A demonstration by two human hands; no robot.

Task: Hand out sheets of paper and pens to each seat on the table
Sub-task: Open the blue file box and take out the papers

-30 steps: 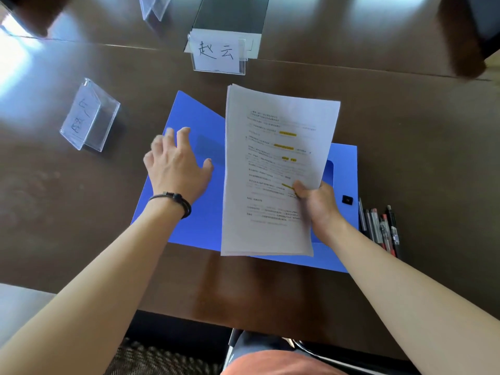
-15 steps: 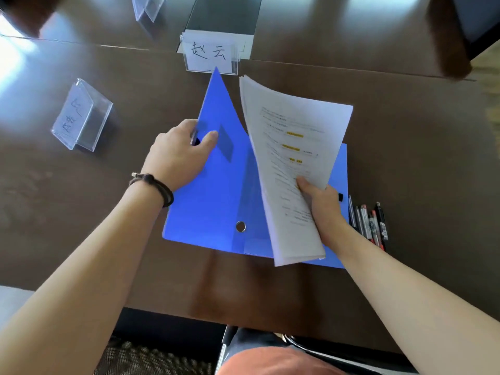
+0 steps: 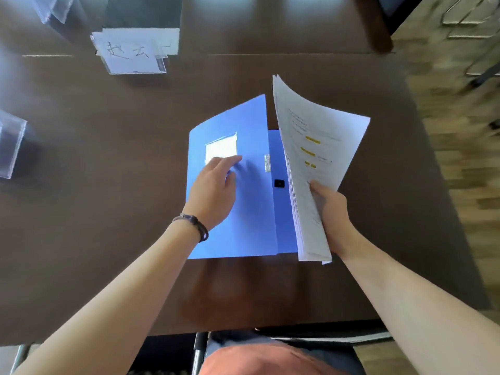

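Note:
A blue folder (image 3: 243, 226) lies on the dark brown table (image 3: 108, 212), its cover folded down with a white label facing up. My left hand (image 3: 213, 190) rests flat on that cover, fingers spread, holding nothing. To the right, my right hand (image 3: 331, 209) grips a thick stack of printed sheets (image 3: 316, 158) by its lower edge; the stack stands tilted up above the folder's right side and shows yellow highlighted lines. The pens are hidden behind the stack and my right arm.
A clear name stand with a handwritten card (image 3: 132, 54) stands at the back left. Another clear stand (image 3: 10, 147) is at the left edge, a third (image 3: 54, 6) at the top left. The table's right edge (image 3: 422, 158) borders a wooden floor.
My left hand has swung the folder cover over from the left and pressed it down shut. My right hand has lifted the paper stack to the right, clear of the folder.

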